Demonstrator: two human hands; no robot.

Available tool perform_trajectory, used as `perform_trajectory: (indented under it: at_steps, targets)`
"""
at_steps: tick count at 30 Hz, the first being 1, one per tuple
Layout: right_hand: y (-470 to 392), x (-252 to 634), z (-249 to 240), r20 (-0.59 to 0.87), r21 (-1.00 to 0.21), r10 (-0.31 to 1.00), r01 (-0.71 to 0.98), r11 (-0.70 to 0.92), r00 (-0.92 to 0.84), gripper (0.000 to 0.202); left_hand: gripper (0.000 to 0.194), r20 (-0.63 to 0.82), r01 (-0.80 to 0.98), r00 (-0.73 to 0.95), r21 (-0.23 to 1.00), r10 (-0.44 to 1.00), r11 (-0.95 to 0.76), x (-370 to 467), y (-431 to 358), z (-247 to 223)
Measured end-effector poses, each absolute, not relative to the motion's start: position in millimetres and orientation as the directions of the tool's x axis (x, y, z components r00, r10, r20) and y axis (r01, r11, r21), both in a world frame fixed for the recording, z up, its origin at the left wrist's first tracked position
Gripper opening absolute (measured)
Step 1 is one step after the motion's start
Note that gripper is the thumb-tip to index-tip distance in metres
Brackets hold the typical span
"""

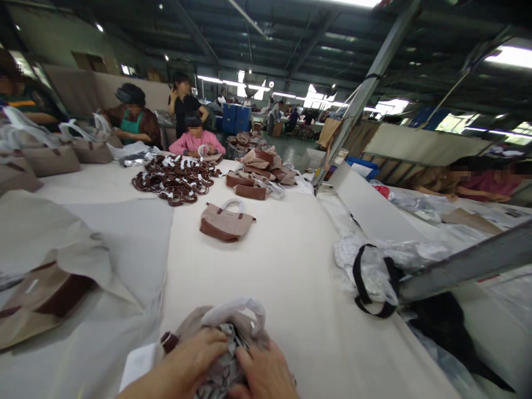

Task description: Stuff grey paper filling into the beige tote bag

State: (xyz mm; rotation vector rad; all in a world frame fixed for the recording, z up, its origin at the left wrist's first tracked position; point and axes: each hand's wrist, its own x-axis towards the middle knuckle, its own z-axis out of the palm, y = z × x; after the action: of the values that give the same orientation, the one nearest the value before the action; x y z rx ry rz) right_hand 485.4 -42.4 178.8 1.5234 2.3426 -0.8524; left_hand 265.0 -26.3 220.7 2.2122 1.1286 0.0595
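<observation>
At the near edge, the left hand [187,366] and right hand [264,377] press crumpled paper [226,360] into a bag [233,321]. Farther along the table [291,266] lies another handbag [225,221], with brown straps [174,178] beyond.

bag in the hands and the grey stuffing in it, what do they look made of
Bag: looks like beige woven cloth, matte, with dark brown trim that may be faux leather. Stuffing: seems to be crumpled grey paper, going by its sharp creases. Left hand and right hand press on it.
</observation>
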Motion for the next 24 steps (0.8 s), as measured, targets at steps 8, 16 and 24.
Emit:
perform_trajectory:
  at_steps: [8,16,24]
  targets:
    - [-41.3,441.1,169.9,-0.454,-0.249,0.856,0.957,0.145,-0.248,0.091,0.064,-0.441,0.84,0.473,0.487,0.763,-0.239,284.2,-23.2,188.9]
    - [-49.1,457.0,144.4,-0.45,-0.473,0.826,0.875,0.103,-0.34,0.067,0.061,-0.088,0.683,0.654,0.497,0.752,-0.536,256.4,-24.3,167.7]
    - [-23.3,488.5,150.5,-0.391,-0.51,0.827,0.843,0.171,-0.404,0.061,0.047,-0.288,0.922,0.38,0.2,0.879,-0.332,268.6,10.3,172.4]
